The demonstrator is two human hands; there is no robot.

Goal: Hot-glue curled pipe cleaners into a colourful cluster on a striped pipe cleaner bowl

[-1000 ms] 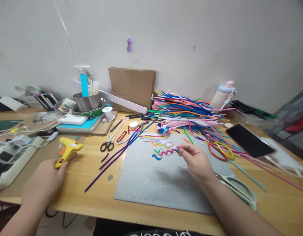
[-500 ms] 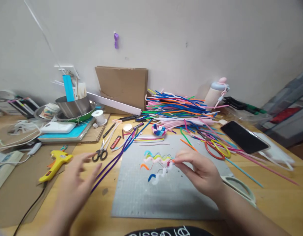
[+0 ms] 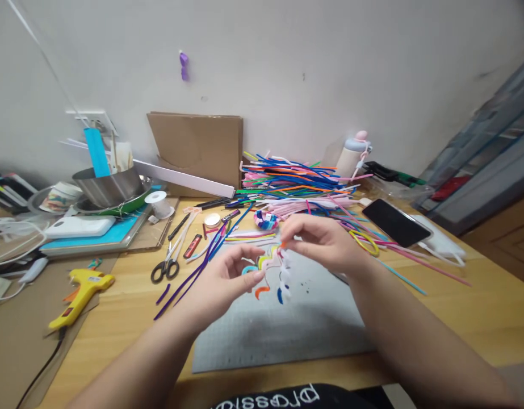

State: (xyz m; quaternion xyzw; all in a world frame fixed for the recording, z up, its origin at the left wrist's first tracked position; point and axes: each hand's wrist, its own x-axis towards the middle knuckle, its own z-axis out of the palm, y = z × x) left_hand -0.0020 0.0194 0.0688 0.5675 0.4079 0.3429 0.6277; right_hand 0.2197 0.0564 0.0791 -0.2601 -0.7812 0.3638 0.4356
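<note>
My right hand point(image 3: 317, 241) pinches the gathered end of a bundle of curled pipe cleaners point(image 3: 270, 262) above the grey cutting mat point(image 3: 287, 335). Turquoise, yellow, pink, orange and white-and-blue coils hang from that pinch. Close on the left is my left hand point(image 3: 231, 272), its thumb and forefinger apart on either side of the coils; whether they touch the strands is hard to see. Behind the hands lies a small braided ring point(image 3: 265, 220) in blue, pink and white.
A pile of loose pipe cleaners point(image 3: 296, 179) lies by the wall. On the left are black-handled scissors point(image 3: 164, 271), purple pipe cleaners point(image 3: 189, 278), a yellow glue gun point(image 3: 80, 292) and a thread spool point(image 3: 158, 203). A phone point(image 3: 395, 221) rests at the right.
My left hand has come in from the left up to the coils. My right hand has moved slightly up and left with the bundle, whose coils now hang lower. The view has shifted right.
</note>
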